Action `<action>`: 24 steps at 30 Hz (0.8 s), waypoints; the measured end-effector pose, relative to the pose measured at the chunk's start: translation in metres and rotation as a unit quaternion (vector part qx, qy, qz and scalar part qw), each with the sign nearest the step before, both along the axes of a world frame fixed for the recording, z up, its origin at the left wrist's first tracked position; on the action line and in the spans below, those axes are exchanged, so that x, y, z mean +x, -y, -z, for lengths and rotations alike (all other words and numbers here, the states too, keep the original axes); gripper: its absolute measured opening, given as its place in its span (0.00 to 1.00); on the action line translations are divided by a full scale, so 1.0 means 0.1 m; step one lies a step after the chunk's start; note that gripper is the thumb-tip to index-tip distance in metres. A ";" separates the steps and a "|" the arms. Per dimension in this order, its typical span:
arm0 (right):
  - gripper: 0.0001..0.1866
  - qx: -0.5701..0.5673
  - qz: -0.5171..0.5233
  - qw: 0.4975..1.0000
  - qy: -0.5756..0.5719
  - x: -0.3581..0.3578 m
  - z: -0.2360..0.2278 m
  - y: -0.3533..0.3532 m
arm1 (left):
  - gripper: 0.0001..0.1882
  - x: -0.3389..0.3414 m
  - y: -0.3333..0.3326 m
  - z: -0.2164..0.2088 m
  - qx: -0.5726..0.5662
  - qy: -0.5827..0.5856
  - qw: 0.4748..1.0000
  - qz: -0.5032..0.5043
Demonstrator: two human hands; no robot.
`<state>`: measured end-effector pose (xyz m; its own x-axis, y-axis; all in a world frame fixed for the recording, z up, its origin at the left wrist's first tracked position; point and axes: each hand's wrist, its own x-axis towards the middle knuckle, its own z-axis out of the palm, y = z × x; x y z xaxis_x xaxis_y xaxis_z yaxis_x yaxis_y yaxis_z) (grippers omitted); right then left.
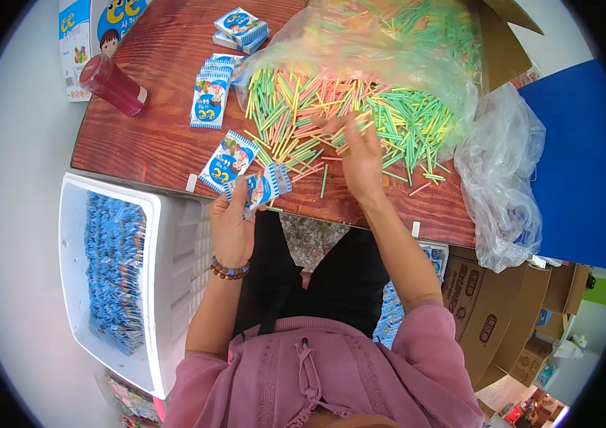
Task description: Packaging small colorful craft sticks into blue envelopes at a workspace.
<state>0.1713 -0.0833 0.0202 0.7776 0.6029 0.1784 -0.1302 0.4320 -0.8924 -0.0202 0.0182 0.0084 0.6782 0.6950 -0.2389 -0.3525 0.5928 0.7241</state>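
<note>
My left hand [233, 227] is closed on a small blue-and-white packet [263, 187], thumb on top, at the table's near edge. Another blue-and-white packet [228, 160] lies flat just beyond it. Thin pink, green and yellow sticks [303, 107] spill in a heap from a large clear plastic bag [403, 60]. At the heap's near side, my right hand [360, 153] reaches in with curled fingers, closed around a few coloured sticks [361, 123]. Its fingertips are partly lost among the sticks, so how many it holds is unclear.
More packets [210, 100] and a small stack [241, 27] lie farther back on the reddish wooden table [160, 135]. A pink-filled jar [114, 85] is at left. Below stands a white crate [153, 285] of blue packets. Crumpled plastic [502, 178] hangs at right, above cardboard boxes [488, 307].
</note>
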 end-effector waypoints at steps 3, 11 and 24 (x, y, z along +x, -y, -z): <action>0.09 0.124 0.018 0.988 -0.091 -0.09 -0.24 -0.02 | 0.08 0.16 0.12 -0.06 0.002 0.005 1.000 -0.009; 0.12 0.209 0.086 0.973 -0.041 -0.48 -0.53 -0.12 | 0.08 0.47 0.29 -0.09 0.041 0.017 0.998 -0.041; 0.10 0.186 0.160 0.968 -0.054 -0.88 -0.46 -0.25 | 0.10 0.57 0.46 -0.09 -0.026 0.047 0.995 -0.085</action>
